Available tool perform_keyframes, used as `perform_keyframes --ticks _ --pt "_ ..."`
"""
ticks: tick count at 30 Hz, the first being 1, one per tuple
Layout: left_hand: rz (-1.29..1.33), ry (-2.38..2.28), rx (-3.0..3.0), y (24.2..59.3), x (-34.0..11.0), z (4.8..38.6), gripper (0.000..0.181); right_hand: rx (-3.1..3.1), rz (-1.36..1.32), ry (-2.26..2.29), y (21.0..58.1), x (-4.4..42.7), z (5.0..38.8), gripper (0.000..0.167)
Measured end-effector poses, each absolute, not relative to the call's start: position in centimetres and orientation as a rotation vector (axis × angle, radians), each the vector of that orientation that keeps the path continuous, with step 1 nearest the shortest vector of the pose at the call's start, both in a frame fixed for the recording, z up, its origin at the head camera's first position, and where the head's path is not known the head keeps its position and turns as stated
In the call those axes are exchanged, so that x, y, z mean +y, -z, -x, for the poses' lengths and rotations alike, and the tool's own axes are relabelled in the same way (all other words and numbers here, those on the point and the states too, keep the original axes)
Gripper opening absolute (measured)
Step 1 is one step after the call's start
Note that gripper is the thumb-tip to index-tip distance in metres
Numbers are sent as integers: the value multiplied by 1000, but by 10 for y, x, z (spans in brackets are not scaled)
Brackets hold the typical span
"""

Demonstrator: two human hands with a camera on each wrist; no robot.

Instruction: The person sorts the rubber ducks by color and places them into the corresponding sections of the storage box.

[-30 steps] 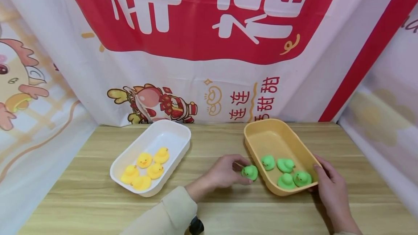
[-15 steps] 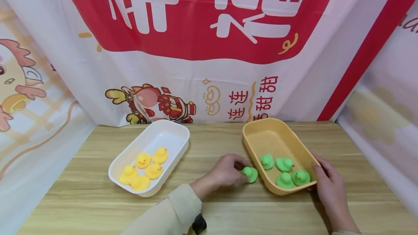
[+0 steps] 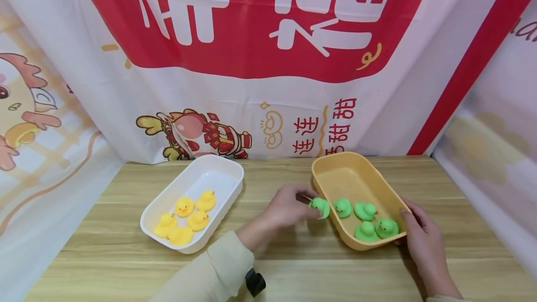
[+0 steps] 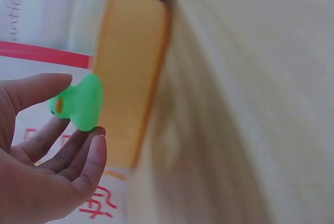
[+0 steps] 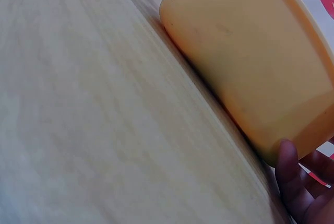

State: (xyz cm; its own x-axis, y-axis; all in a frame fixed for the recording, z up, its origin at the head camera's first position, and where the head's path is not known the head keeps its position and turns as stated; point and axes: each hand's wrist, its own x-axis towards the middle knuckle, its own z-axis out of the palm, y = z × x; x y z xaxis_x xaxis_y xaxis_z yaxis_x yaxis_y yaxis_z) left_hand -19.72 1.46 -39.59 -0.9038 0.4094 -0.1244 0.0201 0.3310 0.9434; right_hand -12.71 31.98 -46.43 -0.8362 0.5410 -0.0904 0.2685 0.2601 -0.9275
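Note:
My left hand [image 3: 288, 208] pinches a green rubber duck [image 3: 320, 208] between thumb and fingers, just left of the orange tray [image 3: 345, 181]. In the left wrist view the duck [image 4: 86, 103] hangs clear of the table, thumb on one side and fingers on the other. With its thumb at the rim, my right hand [image 3: 427, 242] holds the tray's near right corner. Several green ducks [image 3: 366, 231] sit inside that tray, towards its near end. From the right wrist, the tray's outer wall [image 5: 250, 57] shows, with fingers [image 5: 289, 169] at its corner.
A white tray [image 3: 216, 176] with several yellow rubber ducks [image 3: 184, 206] stands on the wooden table [image 3: 277, 264] at left. Behind the table hangs a printed red and white cloth [image 3: 251, 59]. A black device [image 3: 255, 282] sits at the left wrist.
The green duck at my left hand has risen off the table, gripped between thumb and fingers, and moved slightly away from me. My right hand stays on the orange tray.

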Motion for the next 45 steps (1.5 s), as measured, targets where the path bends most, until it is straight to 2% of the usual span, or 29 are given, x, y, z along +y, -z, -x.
perform_keyframes --ticks 7,17,33,45 --pt "-409 -1704 2164 370 18 199 30 -2291 743 -1604 465 322 127 46" --pt "-405 -1641 2223 358 33 202 30 -2338 741 -1544 463 320 127 47" --pt "-489 -1549 2335 369 73 223 24 -2299 741 -1596 463 321 128 46" --pt "-434 -1462 2372 385 97 223 20 -2298 733 -1595 465 319 128 45"
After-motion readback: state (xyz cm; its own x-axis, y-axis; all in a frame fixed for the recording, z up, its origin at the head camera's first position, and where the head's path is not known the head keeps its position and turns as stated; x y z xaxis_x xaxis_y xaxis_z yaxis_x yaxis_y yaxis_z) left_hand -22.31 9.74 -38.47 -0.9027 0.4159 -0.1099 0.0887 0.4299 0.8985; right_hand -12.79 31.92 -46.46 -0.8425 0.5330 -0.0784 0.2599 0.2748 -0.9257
